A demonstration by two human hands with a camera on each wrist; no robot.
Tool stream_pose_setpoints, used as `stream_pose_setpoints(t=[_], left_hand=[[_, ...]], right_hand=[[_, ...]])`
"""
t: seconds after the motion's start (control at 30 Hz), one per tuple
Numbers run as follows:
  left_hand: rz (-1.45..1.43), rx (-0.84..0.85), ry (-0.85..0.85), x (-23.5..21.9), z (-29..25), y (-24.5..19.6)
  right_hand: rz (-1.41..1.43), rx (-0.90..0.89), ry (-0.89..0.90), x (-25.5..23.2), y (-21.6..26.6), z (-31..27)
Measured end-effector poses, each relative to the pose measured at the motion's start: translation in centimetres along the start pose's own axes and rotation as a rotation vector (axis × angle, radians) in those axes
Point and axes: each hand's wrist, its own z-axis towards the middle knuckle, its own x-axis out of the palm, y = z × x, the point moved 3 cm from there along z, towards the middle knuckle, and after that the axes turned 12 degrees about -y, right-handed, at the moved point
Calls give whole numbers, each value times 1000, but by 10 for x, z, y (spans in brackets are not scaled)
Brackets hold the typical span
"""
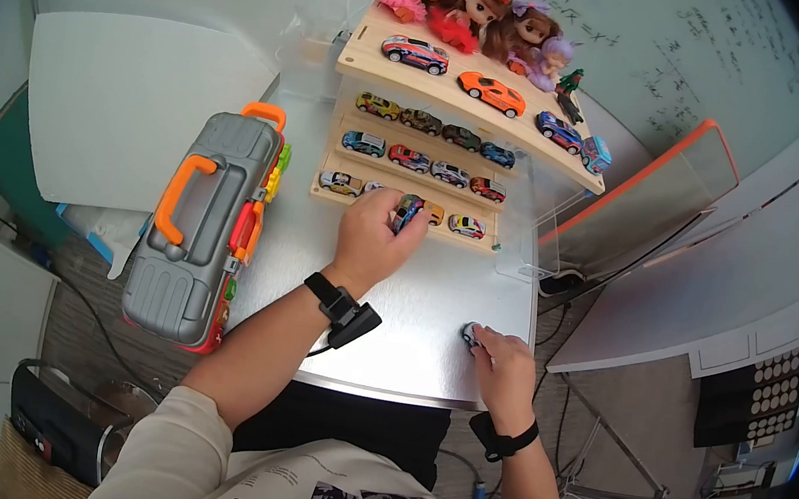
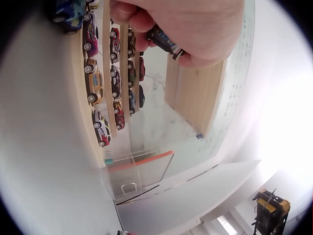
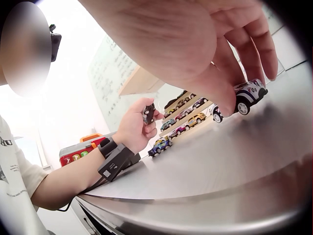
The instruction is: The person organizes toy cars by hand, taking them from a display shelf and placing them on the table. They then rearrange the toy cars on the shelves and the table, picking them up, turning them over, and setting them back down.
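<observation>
My left hand [image 1: 376, 236] holds a small dark toy car [image 3: 149, 113] between thumb and curled fingers, in front of the lowest tier of a wooden display rack [image 1: 420, 91]. Lower right on the metal table [image 1: 396, 350], near its front edge, my right hand [image 1: 508, 370] pinches a white toy car [image 3: 250, 94] with dark markings. Its wheels are right at the tabletop. Rows of toy cars fill the rack's tiers, among them a yellow car [image 2: 94, 82] and a white-and-red car [image 2: 101, 128]. A blue car [image 3: 157, 148] stands by the end of the lowest row.
Left on the table lies a grey toy toolbox [image 1: 176, 296] with orange handles. Larger cars, including an orange car [image 1: 491, 93], stand on the rack's top board, with several dolls [image 1: 471, 12] behind them. An orange-framed panel [image 1: 641, 180] leans at the right.
</observation>
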Motion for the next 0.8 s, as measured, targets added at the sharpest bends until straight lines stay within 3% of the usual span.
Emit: stream_pose_setpoints(t=[0.17,0.23,0.43,0.53,0.8], left_hand=[[23,-7,22,-1,-1,0],[43,-108,87,0,-1,0],[9,-82,74,3,-2,0],[-3,-9,43,3,-2,0],[6,-16,22,0,0,0]], right_hand=[[-46,-91,-34,0,-7,-6],[-106,-93,-46,-10,-6,-14],[-199,155,59,-23,-17,-35],[-180,94,50,-24,-17,-33],[-72,67,15,-18,-12,-20]])
